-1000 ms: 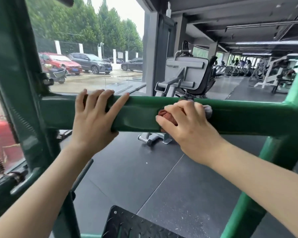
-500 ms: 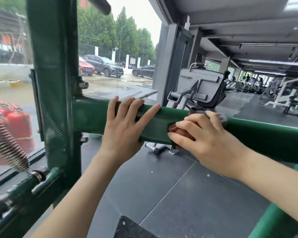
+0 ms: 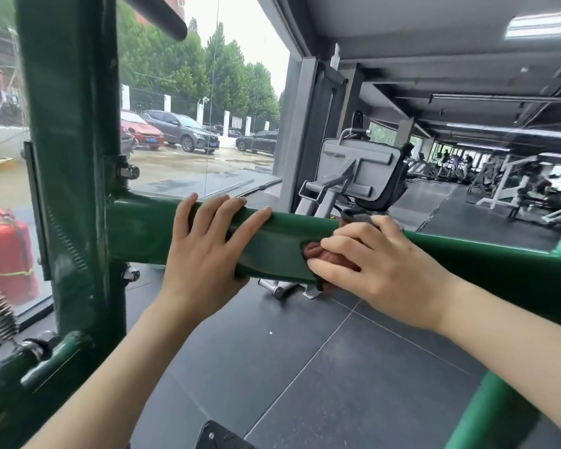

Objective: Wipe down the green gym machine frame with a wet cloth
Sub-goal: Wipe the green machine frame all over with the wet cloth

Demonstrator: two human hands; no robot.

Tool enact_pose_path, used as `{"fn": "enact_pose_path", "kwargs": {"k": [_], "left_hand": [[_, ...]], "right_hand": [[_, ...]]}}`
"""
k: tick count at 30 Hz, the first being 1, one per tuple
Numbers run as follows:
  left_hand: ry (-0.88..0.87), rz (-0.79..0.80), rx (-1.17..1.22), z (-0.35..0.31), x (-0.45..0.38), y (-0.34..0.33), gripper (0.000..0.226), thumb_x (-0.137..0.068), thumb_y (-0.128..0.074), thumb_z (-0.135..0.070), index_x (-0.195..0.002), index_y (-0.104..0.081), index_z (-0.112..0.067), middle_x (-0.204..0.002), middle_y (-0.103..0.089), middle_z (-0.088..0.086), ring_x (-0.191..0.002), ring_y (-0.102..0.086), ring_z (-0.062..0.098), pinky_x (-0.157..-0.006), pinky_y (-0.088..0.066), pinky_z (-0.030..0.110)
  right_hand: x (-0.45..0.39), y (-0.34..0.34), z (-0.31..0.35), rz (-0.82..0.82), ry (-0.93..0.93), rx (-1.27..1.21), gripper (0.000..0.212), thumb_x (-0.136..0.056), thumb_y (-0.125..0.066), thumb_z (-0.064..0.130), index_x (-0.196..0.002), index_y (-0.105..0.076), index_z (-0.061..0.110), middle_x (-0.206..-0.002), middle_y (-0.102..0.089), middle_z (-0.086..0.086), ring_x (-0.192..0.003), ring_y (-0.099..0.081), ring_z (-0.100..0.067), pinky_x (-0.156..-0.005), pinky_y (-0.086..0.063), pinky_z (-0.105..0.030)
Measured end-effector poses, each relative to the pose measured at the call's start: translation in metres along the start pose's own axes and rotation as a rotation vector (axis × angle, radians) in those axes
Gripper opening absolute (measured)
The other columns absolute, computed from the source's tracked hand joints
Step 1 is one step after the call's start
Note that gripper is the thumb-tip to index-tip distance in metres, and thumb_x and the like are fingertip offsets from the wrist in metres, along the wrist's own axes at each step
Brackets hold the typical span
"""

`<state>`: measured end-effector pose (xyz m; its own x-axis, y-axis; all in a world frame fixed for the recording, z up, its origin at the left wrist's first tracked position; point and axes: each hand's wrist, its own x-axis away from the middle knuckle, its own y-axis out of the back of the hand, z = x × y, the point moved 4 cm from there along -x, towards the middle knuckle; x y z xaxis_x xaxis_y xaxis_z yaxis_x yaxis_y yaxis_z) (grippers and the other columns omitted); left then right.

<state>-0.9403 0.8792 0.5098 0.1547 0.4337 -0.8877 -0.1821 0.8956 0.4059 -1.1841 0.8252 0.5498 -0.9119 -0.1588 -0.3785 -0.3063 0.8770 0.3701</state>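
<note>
1. At centre frame, a left hand [image 3: 204,254] rests with straight fingers draped over the glossy green painted steel crossbar [image 3: 143,234].
2. Just right of it, the right hand [image 3: 379,267] curls round a crumpled reddish-brown and grey wet cloth [image 3: 318,252], pressing it to the bar.
3. Below lies dark grey tiled rubber flooring [image 3: 305,367]; a grey padded gym machine [image 3: 360,170] stands behind, and parked cars [image 3: 182,131] show through the upper-left window.

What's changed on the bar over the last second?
Mostly the view: the camera swung left, bringing the green upright in. The right hand still presses the cloth on the crossbar, close beside the left hand, which still rests on the bar. Nothing taken or released.
</note>
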Motion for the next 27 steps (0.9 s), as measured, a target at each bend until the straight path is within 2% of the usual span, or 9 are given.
{"fn": "enact_pose_path", "kwargs": {"k": [2, 6, 9, 12, 15, 19, 22, 24, 27], "left_hand": [[-0.003, 0.025, 0.001, -0.002, 0.0, 0.002, 0.096, -0.063, -0.085, -0.038, -0.151, -0.051, -0.023, -0.142, -0.054, 0.017, -0.133, -0.048, 0.043, -0.12, -0.023, 0.065], [0.029, 0.128, 0.006, -0.006, -0.004, 0.005, 0.11, -0.06, -0.085, -0.071, -0.152, -0.049, -0.023, -0.147, -0.05, 0.019, -0.141, -0.042, 0.046, -0.121, -0.017, 0.07], [-0.034, 0.18, -0.011, -0.011, -0.013, 0.007, 0.117, -0.063, -0.073, -0.086, -0.155, -0.044, -0.021, -0.162, -0.035, 0.017, -0.152, -0.029, 0.043, -0.121, -0.015, 0.071], [-0.074, 0.182, 0.051, -0.029, -0.038, 0.012, 0.115, -0.069, -0.047, -0.097, -0.159, -0.037, -0.025, -0.17, -0.022, 0.01, -0.159, -0.014, 0.034, -0.123, -0.015, 0.068], [-0.135, 0.061, 0.1, -0.058, -0.085, 0.028, 0.105, -0.081, -0.032, -0.096, -0.162, -0.029, -0.03, -0.172, -0.017, 0.006, -0.16, -0.009, 0.027, -0.125, -0.014, 0.064], [-0.206, -0.142, 0.154, -0.093, -0.156, 0.057, 0.094, -0.087, -0.043, -0.085, -0.161, -0.033, -0.027, -0.171, -0.021, 0.008, -0.159, -0.014, 0.028, -0.126, -0.013, 0.063], [-0.232, -0.269, 0.168, -0.113, -0.205, 0.078, 0.091, -0.088, -0.056, -0.078, -0.159, -0.036, -0.025, -0.169, -0.026, 0.01, -0.158, -0.019, 0.031, -0.126, -0.013, 0.062], [-0.238, -0.312, 0.12, -0.121, -0.239, 0.089, 0.091, -0.089, -0.055, -0.077, -0.16, -0.034, -0.025, -0.169, -0.025, 0.011, -0.158, -0.019, 0.031, -0.126, -0.012, 0.062], [-0.257, -0.369, 0.003, -0.129, -0.289, 0.104, 0.091, -0.091, -0.047, -0.079, -0.163, -0.026, -0.026, -0.171, -0.021, 0.012, -0.159, -0.015, 0.031, -0.126, -0.011, 0.062]], "right_hand": [[0.011, 0.0, -0.004, 0.01, -0.06, -0.024, 0.046, -0.094, -0.053, -0.002, -0.135, -0.06, 0.018, -0.123, -0.063, -0.014, -0.111, -0.059, -0.038, -0.088, -0.049, -0.058], [0.016, 0.015, -0.021, -0.007, -0.111, -0.018, 0.054, -0.088, -0.065, -0.005, -0.137, -0.056, 0.016, -0.127, -0.058, -0.016, -0.111, -0.057, -0.04, -0.086, -0.047, -0.057], [0.016, 0.039, -0.049, -0.034, -0.132, 0.031, 0.053, -0.09, -0.066, -0.004, -0.138, -0.056, 0.015, -0.129, -0.055, -0.017, -0.115, -0.052, -0.04, -0.086, -0.047, -0.059], [0.019, 0.062, -0.077, -0.019, -0.117, 0.112, 0.053, -0.089, -0.067, -0.001, -0.138, -0.056, 0.016, -0.129, -0.056, -0.018, -0.116, -0.05, -0.041, -0.087, -0.047, -0.061], [0.025, 0.085, -0.106, 0.003, -0.11, 0.195, 0.057, -0.087, -0.068, 0.0, -0.139, -0.053, 0.016, -0.127, -0.058, -0.019, -0.115, -0.05, -0.041, -0.088, -0.046, -0.061], [0.035, 0.114, -0.142, 0.011, -0.108, 0.34, 0.055, -0.086, -0.063, -0.003, -0.137, -0.052, 0.016, -0.124, -0.06, -0.019, -0.11, -0.055, -0.041, -0.084, -0.048, -0.059], [0.044, 0.136, -0.173, 0.017, -0.118, 0.473, 0.058, -0.08, -0.065, -0.003, -0.135, -0.057, 0.015, -0.124, -0.061, -0.019, -0.11, -0.053, -0.04, -0.081, -0.042, -0.054], [0.05, 0.153, -0.197, 0.012, -0.118, 0.553, 0.058, -0.079, -0.063, -0.003, -0.134, -0.06, 0.014, -0.124, -0.061, -0.02, -0.11, -0.051, -0.04, -0.079, -0.038, -0.053], [0.058, 0.172, -0.232, 0.041, -0.061, 0.649, 0.055, -0.082, -0.06, -0.003, -0.135, -0.061, 0.013, -0.124, -0.06, -0.021, -0.109, -0.053, -0.041, -0.081, -0.041, -0.055]]}}
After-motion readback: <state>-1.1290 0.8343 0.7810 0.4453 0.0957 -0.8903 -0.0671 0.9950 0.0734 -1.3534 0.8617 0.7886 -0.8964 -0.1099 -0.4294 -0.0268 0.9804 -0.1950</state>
